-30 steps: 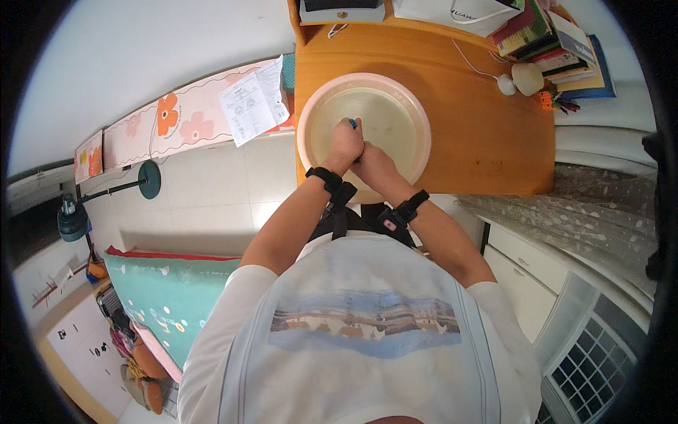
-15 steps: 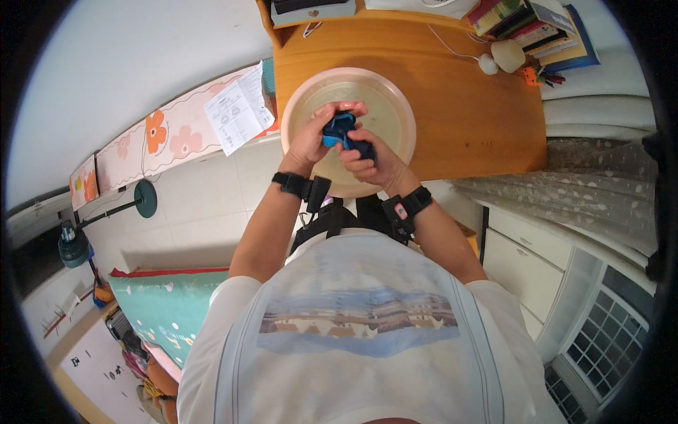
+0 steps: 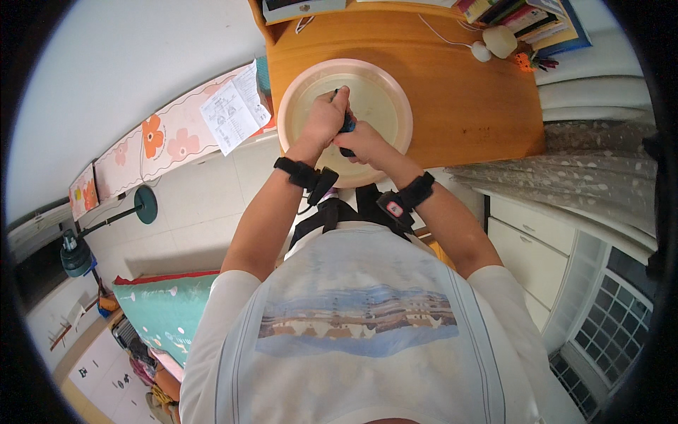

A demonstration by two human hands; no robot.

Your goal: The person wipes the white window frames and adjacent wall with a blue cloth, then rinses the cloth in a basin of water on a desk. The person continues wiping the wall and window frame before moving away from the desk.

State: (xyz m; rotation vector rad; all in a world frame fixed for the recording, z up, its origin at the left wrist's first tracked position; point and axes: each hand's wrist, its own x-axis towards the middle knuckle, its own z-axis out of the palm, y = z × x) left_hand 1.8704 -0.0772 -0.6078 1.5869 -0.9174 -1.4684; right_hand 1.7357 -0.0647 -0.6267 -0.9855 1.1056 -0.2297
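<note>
A bunched dark blue cloth (image 3: 349,123) with bright blue parts is squeezed between my two hands above a pale pink basin (image 3: 405,116). My left hand (image 3: 325,120) is wrapped round its upper part, thumb side up. Lower and to the right, my right hand (image 3: 369,145) is closed on the other end, and a dark bit of cloth sticks out beneath it. Most of the cloth is hidden by my fingers, so its exact kind cannot be told. Cloudy, pale water (image 3: 378,106) fills the basin.
The basin stands at the left front of a wooden desk (image 3: 459,106). Books (image 3: 526,25), a cream rounded object (image 3: 500,42) and a cable are at the back right. Printed paper (image 3: 235,113) lies left of the desk. A patterned curtain (image 3: 579,152) hangs at the right.
My hands have turned and closed tightly round the cloth, which was spread more openly between them before. The left hand's back now faces up. The view has shifted slightly.
</note>
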